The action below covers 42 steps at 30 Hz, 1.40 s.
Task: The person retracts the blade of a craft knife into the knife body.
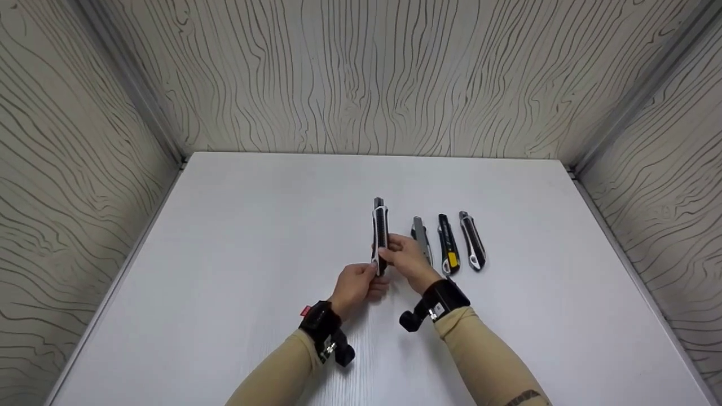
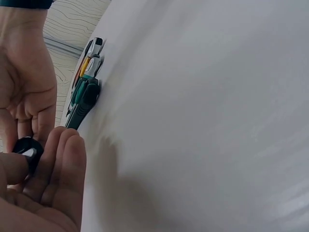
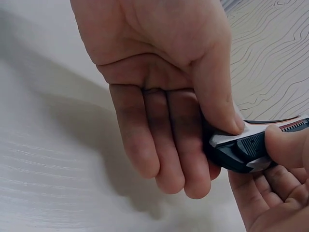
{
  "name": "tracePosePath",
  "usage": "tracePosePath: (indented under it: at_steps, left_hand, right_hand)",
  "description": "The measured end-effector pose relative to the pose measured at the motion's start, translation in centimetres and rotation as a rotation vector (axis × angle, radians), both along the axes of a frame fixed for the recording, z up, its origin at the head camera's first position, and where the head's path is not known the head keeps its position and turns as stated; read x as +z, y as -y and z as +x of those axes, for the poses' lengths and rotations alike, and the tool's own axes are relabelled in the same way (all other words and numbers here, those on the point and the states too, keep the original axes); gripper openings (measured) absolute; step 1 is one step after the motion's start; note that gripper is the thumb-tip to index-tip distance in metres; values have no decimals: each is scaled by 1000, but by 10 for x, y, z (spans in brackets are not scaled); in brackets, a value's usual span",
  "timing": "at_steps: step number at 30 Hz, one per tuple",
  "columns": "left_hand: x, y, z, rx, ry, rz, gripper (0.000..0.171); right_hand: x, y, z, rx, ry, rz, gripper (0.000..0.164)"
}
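Note:
A black-and-white utility knife is raised in front of me between both hands, its silver nose pointing away. My left hand pinches its rear end, the thumb lying on the white trim near the end cap. A little farther up the handle, my right hand grips it, thumb on top and fingers behind. In the right wrist view several left-hand fingers extend below the knife. The left wrist view shows the knife mostly end-on, largely covered by the hands.
To the right, a grey utility knife, a black-and-yellow one and another black-and-white one lie side by side on the white table. My right hand partly covers the grey one. Wood-grain panels surround the table.

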State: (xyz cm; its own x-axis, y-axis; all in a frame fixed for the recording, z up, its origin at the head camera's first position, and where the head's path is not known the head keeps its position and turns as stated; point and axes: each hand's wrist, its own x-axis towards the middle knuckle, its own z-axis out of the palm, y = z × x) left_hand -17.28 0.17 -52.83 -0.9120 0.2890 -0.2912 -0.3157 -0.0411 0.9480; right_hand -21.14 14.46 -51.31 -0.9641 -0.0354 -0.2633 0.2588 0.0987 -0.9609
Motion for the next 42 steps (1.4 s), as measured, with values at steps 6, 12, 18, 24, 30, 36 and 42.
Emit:
tracePosePath:
  at_steps: [6,12,18,24,30,36,42]
  left_hand:
    - [-1,-2,0,11,-3,3,39]
    - [-5,-3,0,20,-15,16,39]
    - [-2,1,0,18,-8,9,39]
    - [-4,4,-2,16,8,-1,37]
    - [-4,2,-1,15,6,1,36]
    - [-4,-3,1,13,-16,-19,35]
    - [-1,-8,3,0,-49,-50,34]
  right_hand:
    - [-1,0,0,4,-3,12,39]
    - [0,0,2,18,-13,40,40]
    - [1,3,2,28,-22,66,41]
    - [0,5,1,13,-45,114,42]
    - [-2,2,2,-25,-26,79,41]
    - [-1,-3,4,-51,-9,69,41]
    - [2,-8,4,-62,18,109,39]
